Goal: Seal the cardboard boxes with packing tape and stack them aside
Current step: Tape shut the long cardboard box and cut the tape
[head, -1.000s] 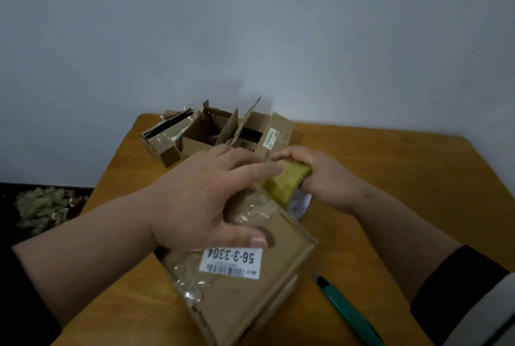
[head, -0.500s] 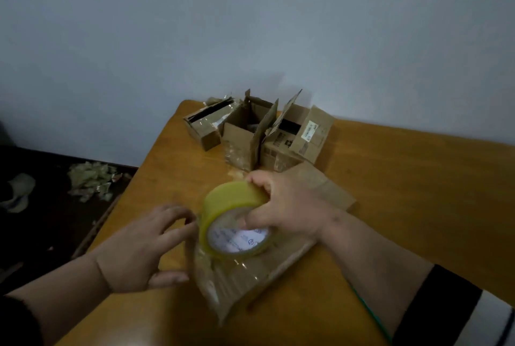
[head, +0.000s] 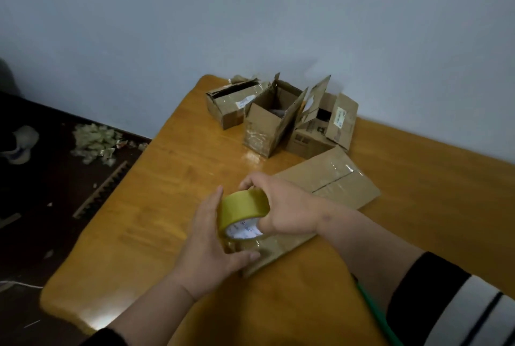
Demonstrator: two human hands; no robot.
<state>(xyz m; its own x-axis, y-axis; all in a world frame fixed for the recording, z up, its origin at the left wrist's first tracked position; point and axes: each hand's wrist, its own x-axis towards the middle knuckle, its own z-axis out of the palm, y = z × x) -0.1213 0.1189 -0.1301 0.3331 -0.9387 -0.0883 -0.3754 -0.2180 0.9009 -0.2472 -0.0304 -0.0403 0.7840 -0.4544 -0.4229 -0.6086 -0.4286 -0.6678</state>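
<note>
Tape roll (head: 243,210), yellow with a white printed core, is held by both hands over the near end of a closed box (head: 328,186) that lies on the table (head: 172,206). The right hand (head: 281,206) grips the roll from above and from the right, with the fingers curled over its top edge and the thumb at the core. The left hand (head: 211,245) is at the left side of the roll with the fingers nearly straight along it, and its thumb reaches under the roll toward the shiny taped part of the box; I cannot tell if it pinches a loose end of tape. The box is long and flat, and it shows a seam and clear tape on its far half. Behind it, near the wall (head: 250,25), stand three small boxes (head: 267,122) close together, with their flaps open. A green tool (head: 373,312) lies on the table just beside the right forearm, partly hidden by it. On the dark floor (head: 41,206) at the left is a heap of crumpled tape scraps (head: 94,142), and near it a shoe (head: 22,142).
</note>
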